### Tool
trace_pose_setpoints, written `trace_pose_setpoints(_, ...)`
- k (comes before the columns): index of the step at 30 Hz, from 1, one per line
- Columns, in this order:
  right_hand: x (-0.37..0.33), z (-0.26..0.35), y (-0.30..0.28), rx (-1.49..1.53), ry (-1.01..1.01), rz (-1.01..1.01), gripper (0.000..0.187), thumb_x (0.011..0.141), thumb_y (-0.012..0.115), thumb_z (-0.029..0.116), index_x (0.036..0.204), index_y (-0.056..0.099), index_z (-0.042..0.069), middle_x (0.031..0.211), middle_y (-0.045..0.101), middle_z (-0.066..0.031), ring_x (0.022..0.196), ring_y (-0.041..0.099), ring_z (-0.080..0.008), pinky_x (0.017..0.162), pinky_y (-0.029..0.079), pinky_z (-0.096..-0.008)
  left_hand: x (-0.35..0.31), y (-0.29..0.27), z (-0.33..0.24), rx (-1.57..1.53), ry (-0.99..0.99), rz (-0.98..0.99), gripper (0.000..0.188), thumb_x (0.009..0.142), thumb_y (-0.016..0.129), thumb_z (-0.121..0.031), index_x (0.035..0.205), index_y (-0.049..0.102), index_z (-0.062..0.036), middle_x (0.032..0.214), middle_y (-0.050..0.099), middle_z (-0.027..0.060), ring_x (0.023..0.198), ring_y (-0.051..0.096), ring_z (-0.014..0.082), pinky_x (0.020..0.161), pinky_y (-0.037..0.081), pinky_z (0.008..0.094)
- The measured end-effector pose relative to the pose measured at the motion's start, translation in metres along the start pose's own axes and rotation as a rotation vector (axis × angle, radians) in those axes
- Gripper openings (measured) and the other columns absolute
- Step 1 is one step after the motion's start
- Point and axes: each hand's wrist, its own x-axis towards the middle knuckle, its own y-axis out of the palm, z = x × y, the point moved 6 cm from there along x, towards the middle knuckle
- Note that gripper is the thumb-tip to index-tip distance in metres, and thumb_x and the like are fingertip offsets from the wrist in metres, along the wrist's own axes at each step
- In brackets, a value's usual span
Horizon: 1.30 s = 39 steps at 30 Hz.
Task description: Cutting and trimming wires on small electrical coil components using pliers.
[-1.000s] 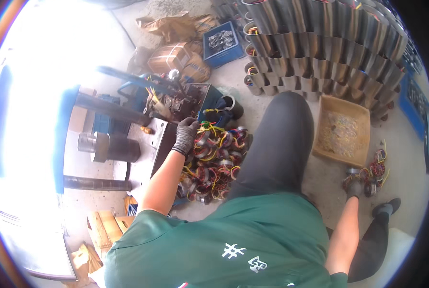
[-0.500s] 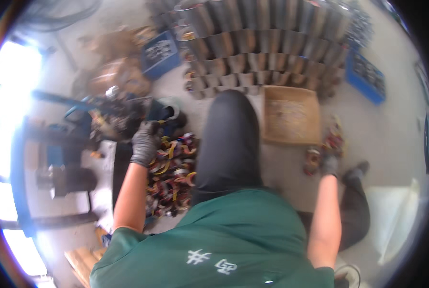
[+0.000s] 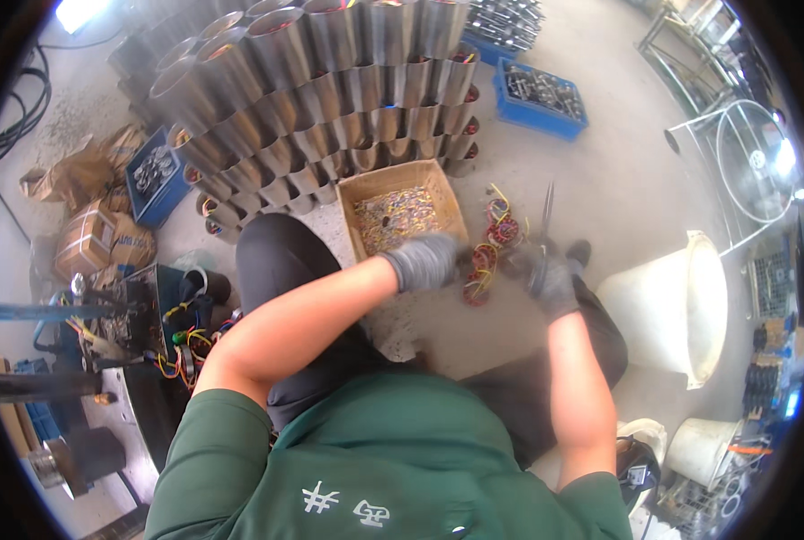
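In a grey glove, my left hand [image 3: 426, 262] reaches across to the near right corner of the cardboard box. Its fingertips are blurred and close to a red wound coil [image 3: 480, 274] with yellow wires; whether they grip it I cannot tell. Just beyond lies a second red wound coil [image 3: 503, 229]. My right hand [image 3: 548, 276], also gloved in grey, is closed around a long pointed metal tool [image 3: 548, 214] whose tip points away from me. The tool's lower part is hidden in the hand. Colourful wire clippings [image 3: 393, 219] lie inside the cardboard box [image 3: 452, 209].
Stacked metal cylinders [image 3: 312, 99] rise behind the box. A blue crate of metal parts [image 3: 541, 99] stands at the far right, another blue crate [image 3: 156, 180] at the left. A white bucket [image 3: 659, 306] sits right of my leg. Wired machinery [image 3: 105, 337] is at my left.
The view has swung to the right. My left hand has left the pile of coils at the left and come over beside the box, near my right hand. The pointed tool now shows.
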Motion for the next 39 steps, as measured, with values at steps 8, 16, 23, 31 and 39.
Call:
trace_pose_setpoints(8, -0.037, 0.076, 0.002, 0.345, -0.269, -0.090, 0.030, 0.084, 0.067, 0.013, 0.111, 0.053, 0.010, 0.074, 0.063, -0.0066, 0.058, 0.061, -0.0151, 0.044, 0.049, -0.0284, 0.082, 0.143, 0.030, -0.090, -0.137, 0.115, 0.044, 0.082, 0.059, -0.027, 0.122, 0.055, -0.0110, 0.118, 0.058, 0.0230, 0.105, 0.057, 0.0401, 0.089, 0.046, 0.0448)
trace_pose_setpoints(16, -0.025, 0.064, 0.011, 0.261, -0.634, -0.189, 0.015, 0.087, 0.065, 0.016, 0.099, 0.061, 0.010, 0.080, 0.064, -0.0043, 0.069, 0.063, -0.0148, 0.058, 0.052, -0.0297, 0.165, 0.200, 0.058, 0.305, -0.036, -0.116, 0.054, 0.085, 0.060, -0.050, 0.113, 0.052, -0.0047, 0.103, 0.061, 0.0106, 0.095, 0.060, 0.0317, 0.090, 0.045, 0.0403)
trace_pose_setpoints(23, -0.024, 0.074, 0.024, 0.922, -0.108, -0.062, 0.013, 0.083, 0.067, 0.019, 0.089, 0.059, 0.009, 0.072, 0.063, -0.0087, 0.057, 0.060, -0.0209, 0.049, 0.048, -0.0325, 0.142, 0.171, 0.063, 0.147, -0.193, -0.016, 0.043, 0.089, 0.058, -0.042, 0.107, 0.055, -0.0031, 0.096, 0.060, 0.0067, 0.090, 0.059, 0.0280, 0.088, 0.045, 0.0372)
trace_pose_setpoints(31, -0.016, 0.059, 0.020, 1.025, -0.053, -0.041, 0.015, 0.084, 0.068, 0.016, 0.092, 0.058, 0.011, 0.075, 0.065, -0.0102, 0.060, 0.063, -0.0214, 0.049, 0.051, -0.0324, 0.098, 0.132, 0.070, -0.782, -0.308, -0.031, 0.020, 0.093, 0.055, -0.020, 0.093, 0.063, -0.0017, 0.085, 0.058, 0.0009, 0.082, 0.057, 0.0165, 0.080, 0.045, 0.0300)
trace_pose_setpoints(39, 0.037, 0.001, -0.023, 0.530, -0.271, -0.156, 0.015, 0.082, 0.064, 0.017, 0.089, 0.053, 0.010, 0.073, 0.061, -0.0064, 0.062, 0.061, -0.0202, 0.054, 0.051, -0.0332, 0.012, -0.077, -0.105, -0.646, 0.252, -0.224, 0.028, 0.094, 0.053, -0.026, 0.085, 0.060, 0.0001, 0.078, 0.060, 0.0050, 0.073, 0.057, 0.0141, 0.069, 0.047, 0.0274)
